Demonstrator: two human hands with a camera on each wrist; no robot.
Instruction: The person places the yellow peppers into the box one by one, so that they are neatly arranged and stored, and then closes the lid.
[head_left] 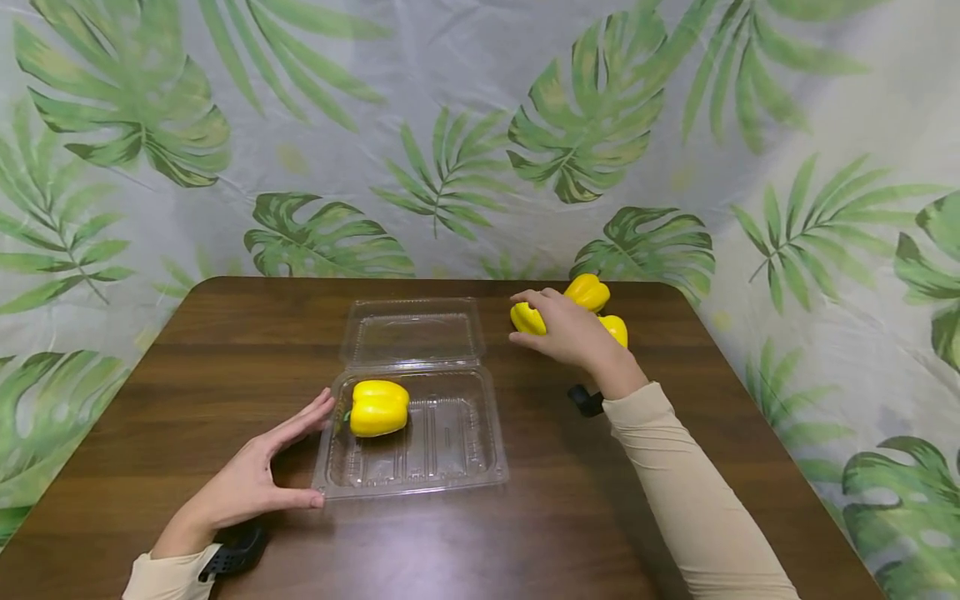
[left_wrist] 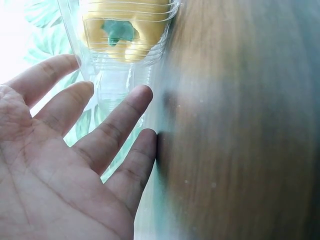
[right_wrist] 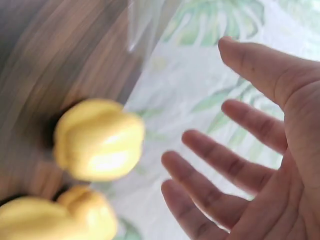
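Observation:
A yellow bell pepper [head_left: 379,408] lies on its side in the left part of a clear plastic clamshell container [head_left: 452,442], whose lid [head_left: 416,335] is folded back. My left hand [head_left: 243,483] is at the container's left edge, thumb near the front corner and fingers spread along the side. In the left wrist view, the pepper's green stem [left_wrist: 119,32] shows through the plastic wall. My right hand [head_left: 567,332] reaches over three more yellow peppers, one at the back [head_left: 588,292], one to the right [head_left: 615,329], one to the left [head_left: 528,318]. Its fingers are spread and hold nothing.
The brown wooden table [head_left: 247,333] ends at the back against a hanging cloth [head_left: 465,158] with green leaf prints. Black straps with small devices [head_left: 236,552] sit at both wrists.

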